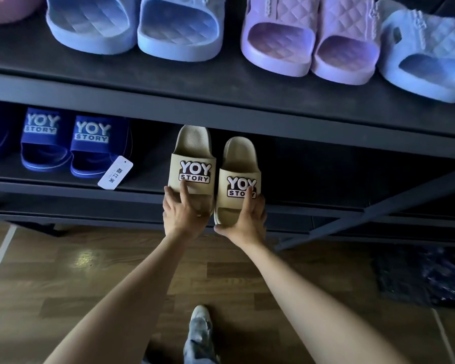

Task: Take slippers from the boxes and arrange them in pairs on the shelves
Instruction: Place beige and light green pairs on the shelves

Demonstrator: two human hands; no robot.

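Two beige slippers with "YOY STORY" on their straps lie side by side at the front of the lower shelf (326,185), heels pointing into the shelf. My left hand (181,214) grips the toe end of the left beige slipper (193,153), its fingers over the strap. My right hand (247,219) grips the toe end of the right beige slipper (239,161), thumb under the sole edge. The right slipper's toe sticks out past the shelf edge.
A blue "YOY STORY" pair (71,143) with a white tag (115,172) stands left on the lower shelf. The upper shelf (168,82) carries blue and lilac quilted slippers (310,38). Wooden floor lies below, with my foot (200,334) and a dark bag (426,274) at right.
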